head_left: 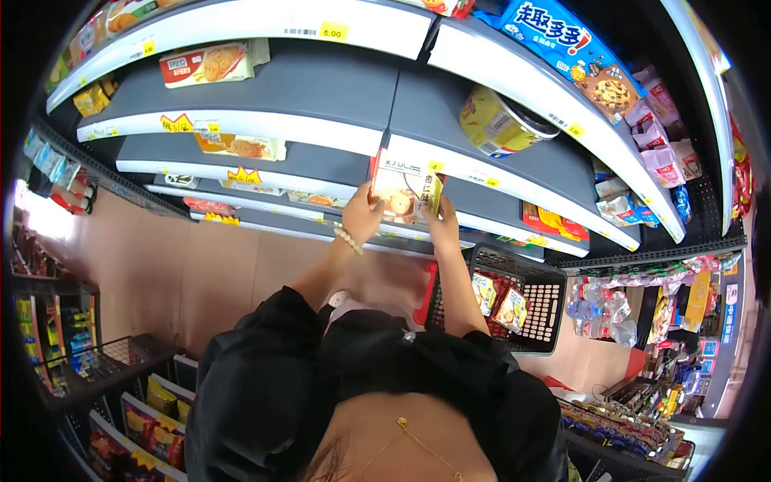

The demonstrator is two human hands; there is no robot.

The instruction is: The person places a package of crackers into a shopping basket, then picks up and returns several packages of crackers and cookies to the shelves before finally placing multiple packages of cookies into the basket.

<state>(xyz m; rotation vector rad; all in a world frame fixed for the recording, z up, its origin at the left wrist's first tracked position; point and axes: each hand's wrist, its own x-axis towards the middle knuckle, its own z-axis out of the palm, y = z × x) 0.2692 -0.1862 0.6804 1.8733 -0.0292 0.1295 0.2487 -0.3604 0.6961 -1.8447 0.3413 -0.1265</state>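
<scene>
Head view: two bare hands grip one biscuit pack (399, 189) between them, in front of a bank of store shelves. The hands stand apart by only the width of the pack, the left hand (363, 215) closed on its left edge and the right hand (443, 225) on its right. Both thumbs lie toward the near face; the fingers behind are partly hidden.

The pack sits upright in the grip, its printed face toward the camera. Most of it is white, with a pictured biscuit low on the front, a yellow-green band with dark characters on the right and a thin line of red on the left.

Beyond and to both sides of the grip spread the grey shelves (313, 76), one white front edge passing right behind the pack; whether the two touch cannot be told. Pinkish floor (201, 269) stretches below and left of the hands, leaving room on that side. Below right of the grip, near the right forearm, a black basket (546, 305) holds similar packs (509, 309), its rim bounding the space there. Well up and right of the hands lies a blue cookie pack (562, 52); nearer on that side, a yellow tub (490, 124) rests on a shelf. A red-and-white pack (207, 64) lies farther off, up and left. Smallest, a pale beaded bracelet (348, 241) circles the left wrist, just below the grip.
</scene>
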